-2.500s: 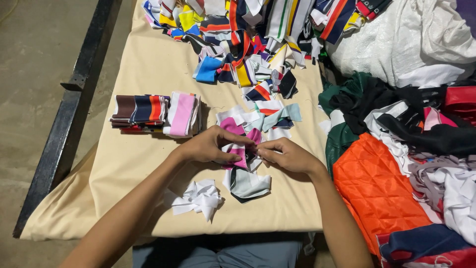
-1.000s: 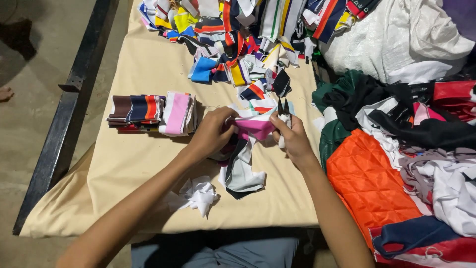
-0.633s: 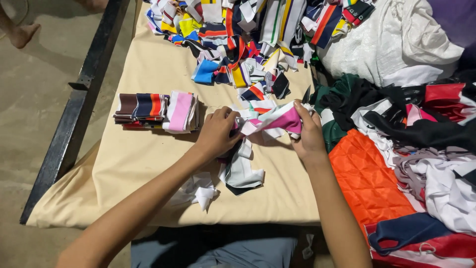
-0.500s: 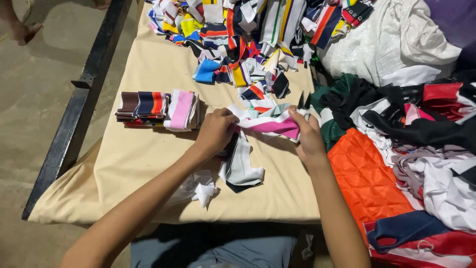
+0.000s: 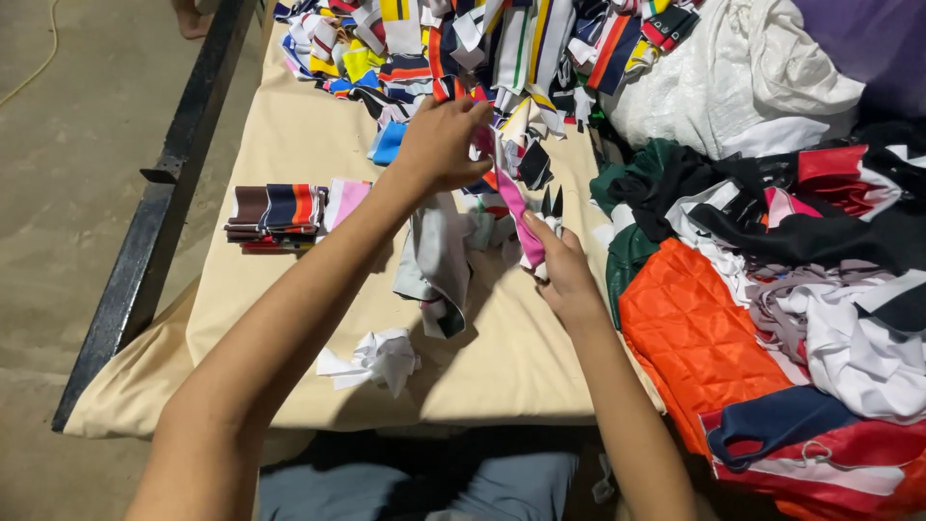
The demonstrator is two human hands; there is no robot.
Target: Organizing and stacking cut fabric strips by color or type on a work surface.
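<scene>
**Head view: two hands stretch one pink strip**

Head camera looks down on one table covered in a beige cloth (image 5: 289, 145), with two bare hands at work above it. The left hand (image 5: 439, 145) is raised and closed on the upper end of a pink fabric strip (image 5: 516, 217); the right hand (image 5: 559, 270) pinches its lower end, with a pair of small dark scissors (image 5: 552, 203) sticking up from the same fist. The strip is narrow, bright pink with a white edge, pulled taut on a slant between the hands, just above the cloth's middle.

One grey-and-white scrap (image 5: 434, 265) hangs under the left wrist. One crumpled white scrap (image 5: 381, 357) lies near the front edge. One neat stack of folded striped pieces (image 5: 280, 214) sits at the left. One loose heap of coloured strips (image 5: 463, 48) fills the far end, and one orange quilted cloth (image 5: 694, 338) lies at the right among piled garments.
</scene>
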